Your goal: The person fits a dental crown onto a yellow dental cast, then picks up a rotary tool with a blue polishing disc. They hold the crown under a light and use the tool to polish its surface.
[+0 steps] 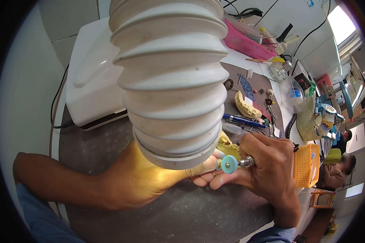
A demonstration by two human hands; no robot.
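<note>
Because the white ridged hose (pixel 172 81) hides part of the left hand (pixel 158 174), its fingertips bunched on something I cannot make out, the turquoise disc (pixel 229 164) just beside them could nick skin if the handpiece (pixel 246 162), clenched in the right hand (pixel 271 166), slips. Near to far, I count one hose, two hands, one disc, one handpiece, one yellow dental cast (pixel 227 142), one cream dental cast (pixel 246 106) and two people (pixel 335 174).

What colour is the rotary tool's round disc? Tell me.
The disc is turquoise, best seen in the head view.
</note>
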